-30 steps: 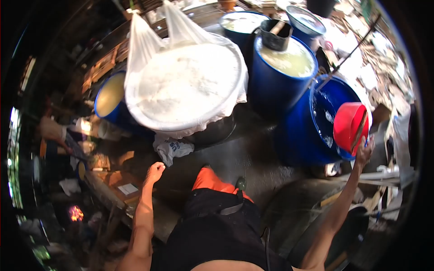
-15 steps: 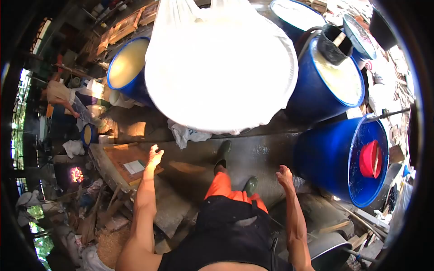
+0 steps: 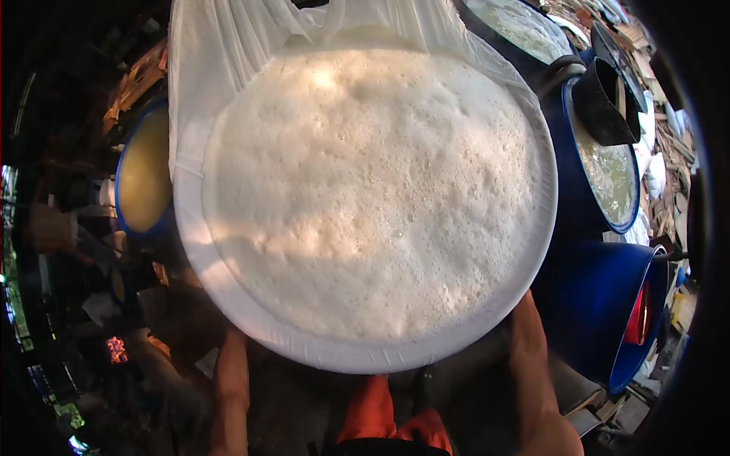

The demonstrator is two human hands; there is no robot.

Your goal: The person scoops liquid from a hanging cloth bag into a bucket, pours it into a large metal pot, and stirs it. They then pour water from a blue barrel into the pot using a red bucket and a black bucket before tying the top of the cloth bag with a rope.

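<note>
White cloth rim; forearms apparently reaching underneath.

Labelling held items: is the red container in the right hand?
No, the red container is inside a blue barrel; the right forearm disappears behind the white cloth.

dark, shadowed floor; blue barrel standing on it, right side.

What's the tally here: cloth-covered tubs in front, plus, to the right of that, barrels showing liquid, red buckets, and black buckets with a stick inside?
Cloth-covered tub: 1
Barrels showing liquid: 2
Red bucket, partly hidden inside another barrel: 1
Black bucket with a stick: 1
Total: 5
</note>
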